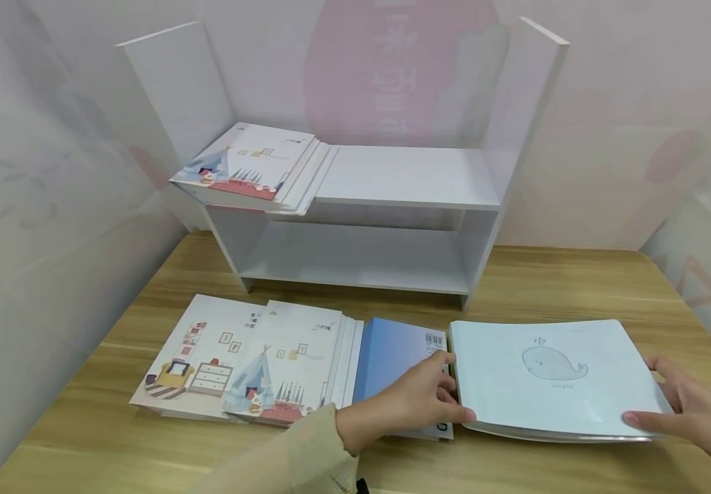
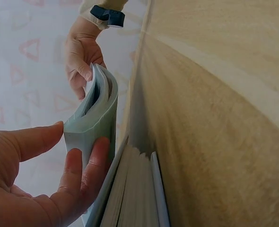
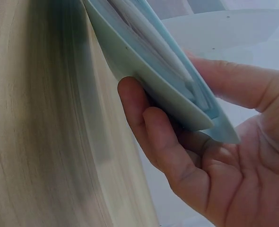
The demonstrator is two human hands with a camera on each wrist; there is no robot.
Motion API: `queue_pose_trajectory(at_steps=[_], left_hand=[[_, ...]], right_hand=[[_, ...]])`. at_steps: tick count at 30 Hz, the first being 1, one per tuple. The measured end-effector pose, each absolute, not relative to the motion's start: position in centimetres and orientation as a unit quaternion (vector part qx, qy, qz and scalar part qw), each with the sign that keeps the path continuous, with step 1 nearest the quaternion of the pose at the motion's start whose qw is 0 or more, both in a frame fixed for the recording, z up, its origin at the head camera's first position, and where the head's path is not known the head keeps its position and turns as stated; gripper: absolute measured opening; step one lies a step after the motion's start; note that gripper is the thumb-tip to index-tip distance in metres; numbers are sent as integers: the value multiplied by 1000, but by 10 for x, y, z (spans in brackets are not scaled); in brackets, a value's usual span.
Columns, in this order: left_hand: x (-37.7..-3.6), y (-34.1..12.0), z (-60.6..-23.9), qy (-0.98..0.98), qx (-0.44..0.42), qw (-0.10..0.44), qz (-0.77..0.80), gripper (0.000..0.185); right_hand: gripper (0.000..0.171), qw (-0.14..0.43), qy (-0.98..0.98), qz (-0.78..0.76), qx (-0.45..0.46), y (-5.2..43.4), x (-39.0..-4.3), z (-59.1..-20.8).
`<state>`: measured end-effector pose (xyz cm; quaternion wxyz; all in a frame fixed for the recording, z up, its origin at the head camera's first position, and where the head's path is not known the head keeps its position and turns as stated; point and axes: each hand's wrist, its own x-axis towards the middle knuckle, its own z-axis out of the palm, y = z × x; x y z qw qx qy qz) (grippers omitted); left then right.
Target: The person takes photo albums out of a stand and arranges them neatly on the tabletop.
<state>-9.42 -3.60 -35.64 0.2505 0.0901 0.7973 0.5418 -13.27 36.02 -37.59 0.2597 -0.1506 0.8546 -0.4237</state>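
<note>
Fingers [image 3: 161, 135] grip a pale-blue folder [image 1: 555, 379]; it reads "whale".

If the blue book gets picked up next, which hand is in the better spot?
Probably the left hand: it's close to the blue book, but must first release the whale book. The right hand grips the whale book's other end, farther off.

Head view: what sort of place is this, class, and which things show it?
Perhaps a study corner: a wood-look table, a white shelf on it, and stacks of books.
</note>
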Motion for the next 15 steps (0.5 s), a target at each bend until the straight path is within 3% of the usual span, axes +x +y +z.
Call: queue_pose_trajectory(at_steps=[3,9,15], left_hand=[[-95,-35,-359,796,85,255,542,83],[-94,-34,-362,798,75,253,541,81],[-94,-34,-365,796,77,258,543,81]], right_hand=[[52,261,866,-403,-141,358,-133,-376],[79,289,873,-371,-125,356,-137,-374],[77,314,856,-389,-132,358,-138,-376]])
